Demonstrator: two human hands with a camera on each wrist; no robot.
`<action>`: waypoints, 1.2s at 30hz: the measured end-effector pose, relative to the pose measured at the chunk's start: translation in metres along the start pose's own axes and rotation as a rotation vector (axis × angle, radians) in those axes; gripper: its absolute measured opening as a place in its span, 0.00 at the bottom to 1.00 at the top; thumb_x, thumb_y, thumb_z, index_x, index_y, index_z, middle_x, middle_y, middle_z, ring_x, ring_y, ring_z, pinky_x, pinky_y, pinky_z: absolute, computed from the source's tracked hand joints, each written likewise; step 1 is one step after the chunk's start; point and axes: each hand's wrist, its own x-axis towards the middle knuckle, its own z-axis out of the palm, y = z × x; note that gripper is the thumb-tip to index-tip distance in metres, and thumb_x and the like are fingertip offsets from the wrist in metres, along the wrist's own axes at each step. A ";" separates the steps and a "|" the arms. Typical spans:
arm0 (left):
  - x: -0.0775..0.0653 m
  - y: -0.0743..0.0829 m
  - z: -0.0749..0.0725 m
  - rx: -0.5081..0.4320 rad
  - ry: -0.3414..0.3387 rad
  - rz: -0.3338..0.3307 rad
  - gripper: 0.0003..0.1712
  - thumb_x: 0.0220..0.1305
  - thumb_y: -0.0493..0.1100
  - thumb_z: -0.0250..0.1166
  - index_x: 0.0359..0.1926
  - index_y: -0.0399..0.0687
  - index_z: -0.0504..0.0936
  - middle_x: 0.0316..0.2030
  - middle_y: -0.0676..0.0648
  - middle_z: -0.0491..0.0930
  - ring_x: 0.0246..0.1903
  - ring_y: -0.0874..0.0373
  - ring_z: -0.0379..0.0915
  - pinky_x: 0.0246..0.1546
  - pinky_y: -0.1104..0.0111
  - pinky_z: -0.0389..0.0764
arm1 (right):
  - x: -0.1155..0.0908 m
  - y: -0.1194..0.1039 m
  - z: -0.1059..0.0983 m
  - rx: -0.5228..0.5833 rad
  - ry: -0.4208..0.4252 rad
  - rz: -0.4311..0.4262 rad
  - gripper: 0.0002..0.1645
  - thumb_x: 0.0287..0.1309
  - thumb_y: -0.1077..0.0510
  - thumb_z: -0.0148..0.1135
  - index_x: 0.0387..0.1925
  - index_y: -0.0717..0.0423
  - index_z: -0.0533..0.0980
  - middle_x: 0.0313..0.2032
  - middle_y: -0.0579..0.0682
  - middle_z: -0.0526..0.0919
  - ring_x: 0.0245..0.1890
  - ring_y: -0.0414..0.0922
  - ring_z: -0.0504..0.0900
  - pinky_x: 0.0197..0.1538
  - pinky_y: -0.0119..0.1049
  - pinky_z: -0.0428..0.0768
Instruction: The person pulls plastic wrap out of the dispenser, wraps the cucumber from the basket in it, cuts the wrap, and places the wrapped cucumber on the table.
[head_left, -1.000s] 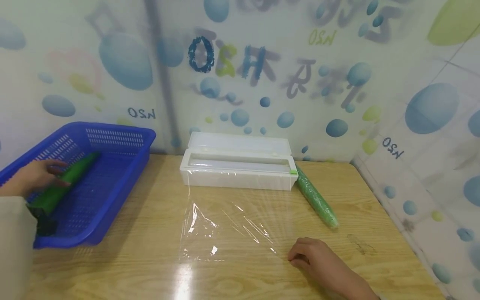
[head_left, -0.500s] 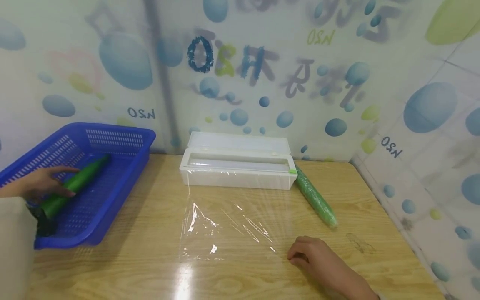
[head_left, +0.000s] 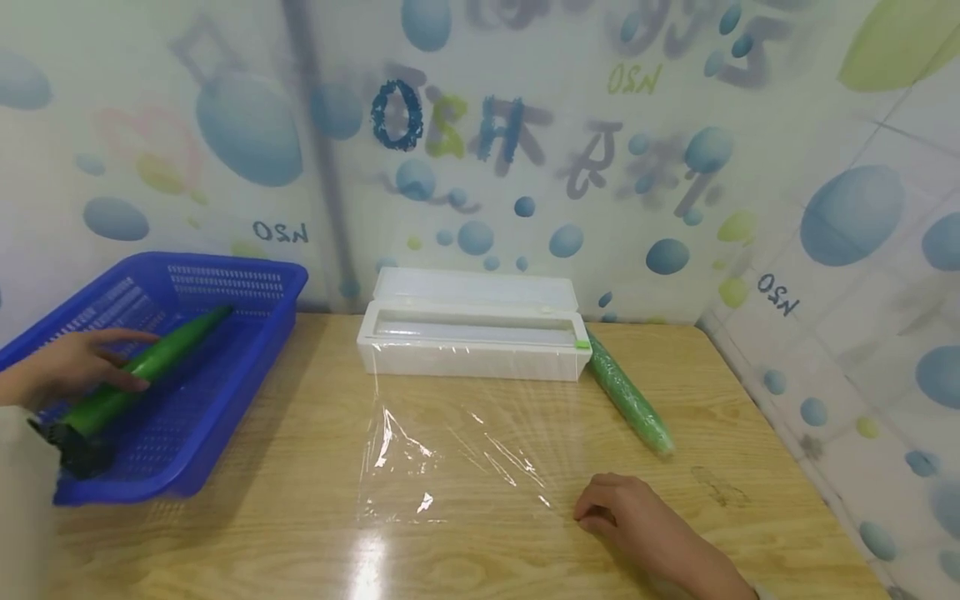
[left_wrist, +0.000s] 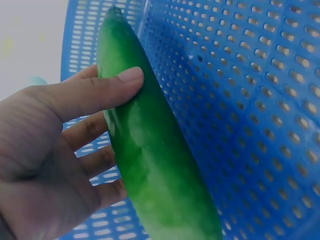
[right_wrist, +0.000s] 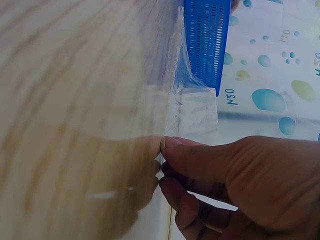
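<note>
My left hand (head_left: 78,367) reaches into the blue basket (head_left: 251,379) and grips a green cucumber (head_left: 180,343). In the left wrist view the thumb lies across the cucumber (left_wrist: 160,155) and the other fingers go behind it. Down on the table, my right hand (head_left: 637,521) pinches the near right corner of a clear sheet of plastic wrap (head_left: 472,450). The sheet stretches from a white wrap dispenser (head_left: 472,360) whose lid stands up. In the right wrist view, thumb and fingertips meet at the film's edge.
A second cucumber (head_left: 630,397), covered in shiny film, lies to the right of the dispenser. A green cutter slider (head_left: 582,344) sits at the dispenser's right end. The patterned wall (head_left: 480,192) rises right behind the wooden table (head_left: 735,392).
The cucumber in the basket has moved up and to the right, with my left hand closing round it. My right hand keeps its place at the film's corner.
</note>
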 end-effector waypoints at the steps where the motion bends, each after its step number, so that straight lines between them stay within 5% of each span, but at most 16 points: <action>1: 0.000 0.001 0.000 0.026 0.027 0.016 0.34 0.45 0.50 0.76 0.55 0.55 0.73 0.52 0.12 0.60 0.41 0.27 0.73 0.26 0.56 0.79 | 0.000 0.000 0.000 0.003 -0.004 0.004 0.09 0.52 0.64 0.69 0.30 0.46 0.80 0.30 0.33 0.77 0.32 0.30 0.74 0.34 0.29 0.77; 8: 0.000 0.032 -0.015 0.206 0.129 0.095 0.51 0.46 0.52 0.76 0.64 0.31 0.62 0.51 0.14 0.64 0.44 0.20 0.67 0.30 0.44 0.76 | 0.000 0.001 0.001 -0.001 -0.008 0.016 0.09 0.52 0.64 0.68 0.31 0.45 0.80 0.31 0.32 0.76 0.32 0.30 0.74 0.35 0.29 0.77; 22: -0.012 0.119 -0.021 0.285 0.228 0.218 0.44 0.50 0.46 0.75 0.66 0.41 0.66 0.53 0.22 0.70 0.46 0.26 0.69 0.37 0.39 0.72 | 0.000 0.000 0.002 0.022 -0.022 0.053 0.10 0.53 0.64 0.68 0.31 0.44 0.80 0.31 0.32 0.76 0.31 0.30 0.74 0.34 0.29 0.77; 31: -0.019 0.161 -0.012 0.276 0.245 0.301 0.43 0.50 0.42 0.75 0.66 0.47 0.68 0.53 0.27 0.73 0.50 0.27 0.69 0.43 0.38 0.69 | -0.001 0.000 0.003 0.025 -0.004 0.031 0.10 0.52 0.65 0.68 0.31 0.45 0.80 0.31 0.32 0.76 0.31 0.29 0.74 0.34 0.28 0.77; 36: -0.018 0.187 -0.003 0.248 0.197 0.319 0.40 0.53 0.40 0.73 0.67 0.49 0.68 0.55 0.27 0.72 0.51 0.27 0.68 0.44 0.39 0.70 | -0.001 0.000 0.002 0.025 -0.008 0.041 0.10 0.53 0.65 0.68 0.31 0.45 0.80 0.31 0.32 0.76 0.31 0.30 0.74 0.34 0.29 0.77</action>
